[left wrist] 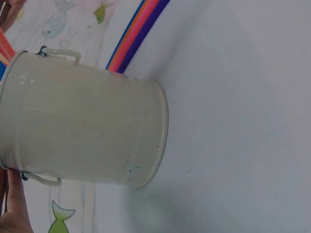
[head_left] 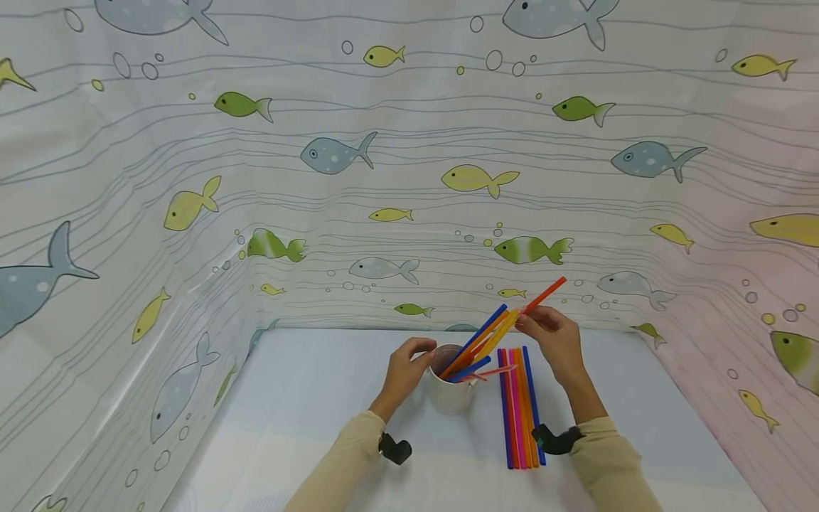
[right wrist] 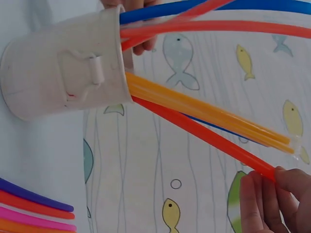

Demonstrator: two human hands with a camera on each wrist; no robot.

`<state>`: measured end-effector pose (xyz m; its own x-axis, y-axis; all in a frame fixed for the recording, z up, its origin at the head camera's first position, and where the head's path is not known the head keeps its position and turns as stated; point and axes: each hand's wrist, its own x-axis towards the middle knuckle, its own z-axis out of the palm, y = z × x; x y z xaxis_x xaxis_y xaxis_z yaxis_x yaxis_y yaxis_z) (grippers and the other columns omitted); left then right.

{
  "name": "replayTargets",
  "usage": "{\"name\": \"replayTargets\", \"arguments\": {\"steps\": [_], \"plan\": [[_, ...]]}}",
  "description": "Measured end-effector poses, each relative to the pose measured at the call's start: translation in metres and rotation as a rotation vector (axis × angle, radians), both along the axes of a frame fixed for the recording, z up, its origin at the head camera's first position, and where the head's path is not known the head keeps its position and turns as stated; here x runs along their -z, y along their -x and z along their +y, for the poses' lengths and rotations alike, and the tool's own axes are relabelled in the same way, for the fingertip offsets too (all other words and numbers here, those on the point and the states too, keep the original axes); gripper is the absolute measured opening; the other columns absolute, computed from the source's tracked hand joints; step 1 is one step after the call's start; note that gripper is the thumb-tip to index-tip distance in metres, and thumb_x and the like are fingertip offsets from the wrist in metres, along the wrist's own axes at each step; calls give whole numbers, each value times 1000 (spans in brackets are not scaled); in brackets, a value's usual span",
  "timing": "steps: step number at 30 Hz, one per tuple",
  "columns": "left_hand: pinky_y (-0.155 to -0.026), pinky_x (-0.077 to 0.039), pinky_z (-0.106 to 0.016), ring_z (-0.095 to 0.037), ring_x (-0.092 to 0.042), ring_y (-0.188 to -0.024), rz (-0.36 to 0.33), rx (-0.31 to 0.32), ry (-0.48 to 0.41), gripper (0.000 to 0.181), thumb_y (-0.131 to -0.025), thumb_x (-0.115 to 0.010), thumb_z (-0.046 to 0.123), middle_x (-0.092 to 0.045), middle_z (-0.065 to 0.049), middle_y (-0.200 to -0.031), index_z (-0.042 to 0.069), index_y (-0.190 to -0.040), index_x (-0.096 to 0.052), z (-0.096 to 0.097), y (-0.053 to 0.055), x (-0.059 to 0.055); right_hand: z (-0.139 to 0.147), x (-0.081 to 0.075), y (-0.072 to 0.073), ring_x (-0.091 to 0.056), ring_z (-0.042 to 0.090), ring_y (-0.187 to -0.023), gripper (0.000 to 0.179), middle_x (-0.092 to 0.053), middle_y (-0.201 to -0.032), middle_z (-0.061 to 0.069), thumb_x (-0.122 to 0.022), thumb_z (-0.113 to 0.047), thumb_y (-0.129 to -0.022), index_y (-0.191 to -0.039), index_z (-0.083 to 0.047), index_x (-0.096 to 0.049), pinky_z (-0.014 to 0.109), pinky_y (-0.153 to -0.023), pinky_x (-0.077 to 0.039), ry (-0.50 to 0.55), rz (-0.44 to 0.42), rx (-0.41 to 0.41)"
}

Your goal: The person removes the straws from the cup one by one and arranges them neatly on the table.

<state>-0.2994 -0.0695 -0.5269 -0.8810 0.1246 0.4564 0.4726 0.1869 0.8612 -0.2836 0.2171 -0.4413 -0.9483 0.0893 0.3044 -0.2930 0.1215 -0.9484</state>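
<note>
Beige sleeves (head_left: 345,456) lie closest, each with a black wrist mount (head_left: 394,449) on the inner side. Hands apart. Left hand (head_left: 404,370) grips the rim of a whitish bucket (head_left: 451,400), which stands upright on the table (head_left: 301,412) just beside that hand. Right hand (head_left: 561,341) pinches a red stick (head_left: 545,296) near its upper end; lower down, the stick runs in past the bucket rim. Yellow sticks (right wrist: 209,112) lean out of the bucket toward the right hand, blue ones among them. Below the right hand, left of its wrist, a row of sticks (head_left: 520,419) lies side by side. Step in hand, as judged: shifting one stick at the bucket. Next move calls for a steady left hold and a pull or push along the stick's slant, clear of its neighbours.
</note>
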Motion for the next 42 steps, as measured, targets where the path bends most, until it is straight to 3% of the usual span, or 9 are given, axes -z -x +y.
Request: {"name": "replayTargets", "arguments": {"steps": [3,7,10,14,17,25,37,42], "plan": [[-79,-47,-23,-13,-56,-95,-24,3,-3,21,-81,-61,9,-59,-1,-98,9,-102,-60,-1,-1,-3,7,-7,-3,-61,21,-90,34,-59,-102,13,-62,-26,-80,-108,-6,-55,27,-76,-48,19,16,11],[-81,-46,-25,-19,-54,-99,-61,25,-11,22,-82,-59,6,-58,-9,-101,3,-104,-58,-1,-9,-16,17,-17,-6,-61,22,-89,35,-57,-102,17,-62,-21,-81,-109,-2,-54,23,-74,-48,48,43,31],[-82,-46,-25,-17,-54,-99,-72,20,-4,22,-82,-59,7,-58,-7,-101,5,-104,-58,0,-8,-15,25,-21,-9,-60,21,-90,37,-56,-103,16,-62,-21,-80,-111,-1,-54,21,-74,-48,43,45,57],[-82,-46,-26,-20,-54,-99,-61,26,-16,21,-82,-59,6,-58,-8,-102,4,-103,-58,-2,-7,-12,31,-21,-15,-57,25,-93,37,-53,-106,17,-59,-20,-83,-114,-1,-52,24,-75,-47,17,33,68],[-82,-46,-30,-29,-53,-100,-57,39,-26,23,-82,-58,1,-57,-16,-103,-2,-104,-57,-2,-14,-21,34,-16,-18,-56,29,-94,37,-52,-107,19,-57,-21,-84,-115,-1,-51,27,-75,-47,-3,22,67],[-83,-46,-28,-30,-53,-100,-58,32,-6,23,-83,-57,2,-57,-17,-104,-2,-105,-56,-3,-16,-23,45,28,-4,-59,18,-91,44,-56,-108,8,-55,-38,-82,-118,-13,-53,23,-74,-49,-133,-117,132],[-83,-46,-32,-30,-53,-100,-42,36,-13,23,-82,-57,2,-57,-17,-104,-3,-105,-56,-1,-16,-22,48,88,9,-61,21,-80,47,-60,-100,14,-57,-41,-81,-109,-4,-59,32,-68,-52,-310,-299,186],[-83,-46,-29,-28,-53,-100,-49,36,-6,23,-83,-57,3,-57,-16,-104,-1,-106,-56,1,-16,-23,54,115,15,-62,17,-73,59,-61,-93,11,-57,-54,-74,-104,-4,-61,43,-49,-49,-339,-312,225]]}}
